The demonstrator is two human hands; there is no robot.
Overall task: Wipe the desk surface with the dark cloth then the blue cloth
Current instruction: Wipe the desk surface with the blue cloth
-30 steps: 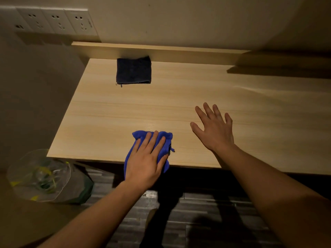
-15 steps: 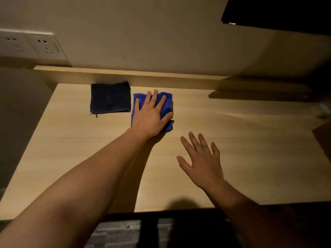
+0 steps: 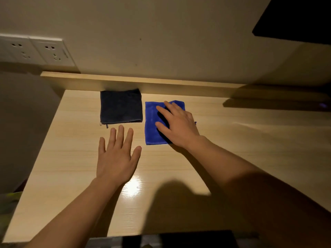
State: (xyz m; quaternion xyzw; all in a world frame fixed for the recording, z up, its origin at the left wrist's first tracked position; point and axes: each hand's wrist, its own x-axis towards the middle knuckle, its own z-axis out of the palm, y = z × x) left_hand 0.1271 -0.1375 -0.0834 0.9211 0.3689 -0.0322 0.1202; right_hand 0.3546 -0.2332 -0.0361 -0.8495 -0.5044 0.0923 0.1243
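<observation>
The dark cloth (image 3: 120, 106) lies folded flat at the back of the wooden desk (image 3: 232, 158), against the raised back ledge. Just right of it, with a narrow gap between them, lies the blue cloth (image 3: 151, 122), also flat. My right hand (image 3: 177, 124) rests palm down on the blue cloth's right half, fingers apart and slightly arched, hiding that part of it. My left hand (image 3: 116, 154) is spread flat over the bare desk, just in front of the dark cloth and touching neither cloth.
Wall sockets (image 3: 35, 51) sit on the wall at the upper left. A dark panel (image 3: 295, 20) hangs at the upper right. The desk's left edge drops off beside a bag (image 3: 7, 203) on the floor. A bright reflection shines near my left wrist.
My left hand slid the blue cloth from the front edge to the back beside the dark cloth, then let go and drew back. My right hand moved onto the blue cloth.
</observation>
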